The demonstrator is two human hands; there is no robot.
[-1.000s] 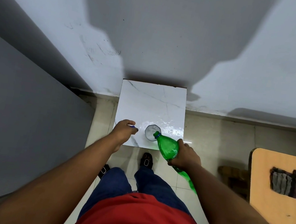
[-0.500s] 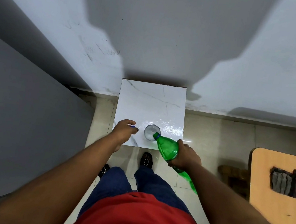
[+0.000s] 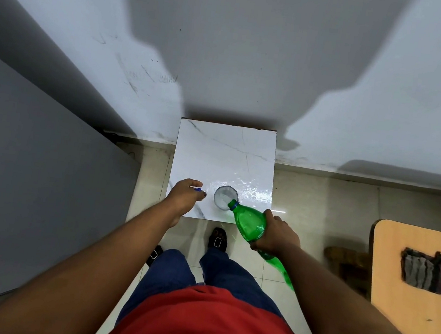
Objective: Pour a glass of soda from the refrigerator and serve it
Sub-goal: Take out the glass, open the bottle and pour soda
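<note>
Over the last second little has changed: we still hold the green plastic soda bottle (image 3: 251, 222) tilted, its blue-ringed neck at the rim of the clear faceted glass (image 3: 225, 197), so we judge the pour is under way. The glass stands near the front edge of the small white marble-topped table (image 3: 225, 153). Our right hand (image 3: 277, 236), at four o'clock from the glass, stays wrapped around the bottle's middle. Our left hand (image 3: 185, 196), at nine o'clock, is curled on a small blue piece, likely the cap.
</note>
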